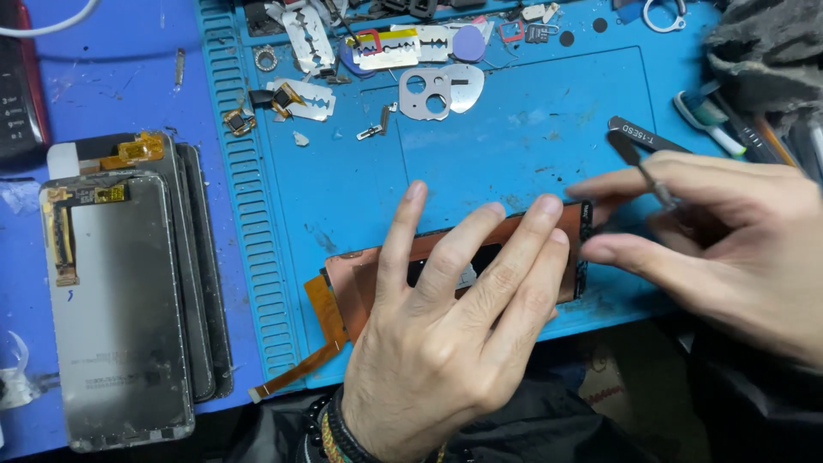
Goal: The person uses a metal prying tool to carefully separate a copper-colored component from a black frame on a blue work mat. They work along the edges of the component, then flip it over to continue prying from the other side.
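I am pinching a thin dark metal tool (649, 177) between the thumb and fingers of my right hand (729, 249), fingers closed on its shaft, its tip hidden behind my fingertips at the right end of the copper-backed phone display panel (377, 279). My left hand (446, 334) is pressing flat on that panel, fingers spread and straight, gripping nothing. The panel is lying near the front edge of the blue silicone work mat (514, 129), with its orange flex ribbon cable (300, 364) trailing off the mat's front left corner.

Just behind my right hand a pair of black tweezers (647, 137) is lying on the mat. The mat's shallow tray slots along the back edge are holding loose bits: silver razor blades (304, 34), a silver camera-cutout plate (427, 93) and small clips. To the left of the mat, a stack of grey phone screens (120, 309) is sitting face down on the blue table (111, 77), well apart from both hands.
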